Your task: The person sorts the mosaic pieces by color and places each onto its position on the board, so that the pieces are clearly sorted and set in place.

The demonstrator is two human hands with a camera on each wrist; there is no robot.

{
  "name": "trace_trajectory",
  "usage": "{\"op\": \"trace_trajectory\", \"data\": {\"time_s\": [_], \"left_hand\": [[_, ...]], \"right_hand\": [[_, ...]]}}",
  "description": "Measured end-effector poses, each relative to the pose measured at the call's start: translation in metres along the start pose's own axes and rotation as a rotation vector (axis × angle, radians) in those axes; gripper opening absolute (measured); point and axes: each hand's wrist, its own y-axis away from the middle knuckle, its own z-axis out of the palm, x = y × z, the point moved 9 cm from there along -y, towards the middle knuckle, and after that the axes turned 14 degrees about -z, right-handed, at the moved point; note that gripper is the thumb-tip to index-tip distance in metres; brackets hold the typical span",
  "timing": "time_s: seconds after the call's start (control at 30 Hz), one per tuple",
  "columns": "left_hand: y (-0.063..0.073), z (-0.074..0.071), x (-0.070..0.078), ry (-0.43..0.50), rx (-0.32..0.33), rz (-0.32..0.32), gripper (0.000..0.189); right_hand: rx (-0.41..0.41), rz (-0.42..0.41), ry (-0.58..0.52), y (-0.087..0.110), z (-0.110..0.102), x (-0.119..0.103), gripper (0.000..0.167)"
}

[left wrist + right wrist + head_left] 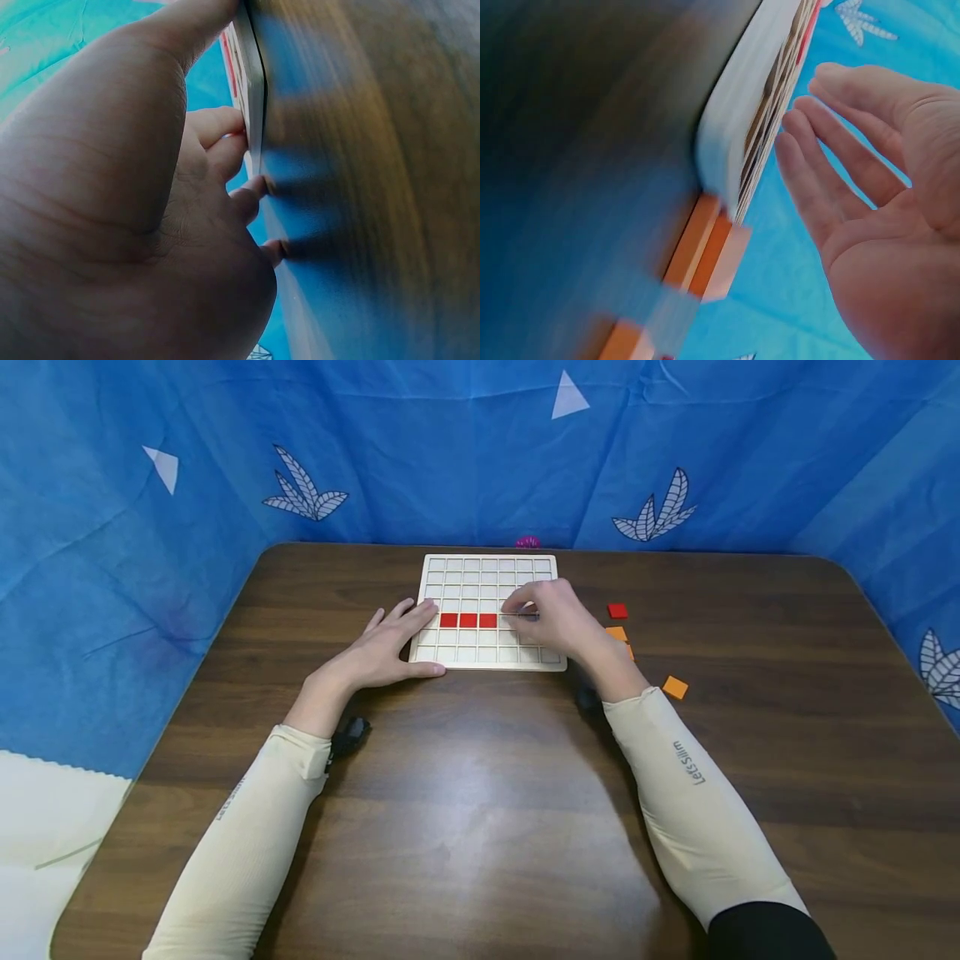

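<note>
Cream gridded board (491, 665) lay near the tabletop's (457, 810) far edge, 3 red tiles (468, 621) inside, left hand (378, 652) spread at its left edge, holding nothing, right hand (553, 617) curved above, grip unclear, wide room nearer.

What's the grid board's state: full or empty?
Partly filled: three red tiles sit in one row of the board; many cells are bare.

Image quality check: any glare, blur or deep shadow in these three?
Head: pale glare on the tabletop, soft shadows beside the sleeves, board fairly crisp; left wrist: tabletop smeared, left hand dim; right wrist: tabletop dark and blurred, orange tiles soft-edged, right hand clearer.
</note>
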Motion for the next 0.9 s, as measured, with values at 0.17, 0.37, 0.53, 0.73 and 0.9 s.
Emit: {"op": "trace_trajectory", "data": {"time_s": [0.17, 0.37, 0.53, 0.73, 0.9], "left_hand": [[-0.001, -0.001, 0.0, -0.004, 0.001, 0.0, 0.102], [-0.001, 0.0, 0.001, 0.001, -0.01, -0.004, 0.102], [0.002, -0.001, 0.0, 0.006, -0.011, -0.009, 0.102], [0.002, 0.0, 0.0, 0.001, -0.007, -0.003, 0.101], [0.002, 0.0, 0.002, 0.007, -0.006, -0.005, 0.102]], "right_hand": [[0.023, 0.064, -0.009, 0.015, -0.015, 0.015, 0.029], [0.033, 0.098, 0.002, 0.04, -0.032, 0.038, 0.029], [-0.009, 0.136, -0.022, 0.055, -0.039, 0.055, 0.03], [-0.071, 0.178, -0.066, 0.063, -0.039, 0.064, 0.03], [-0.088, 0.194, -0.077, 0.065, -0.04, 0.067, 0.029]]}}
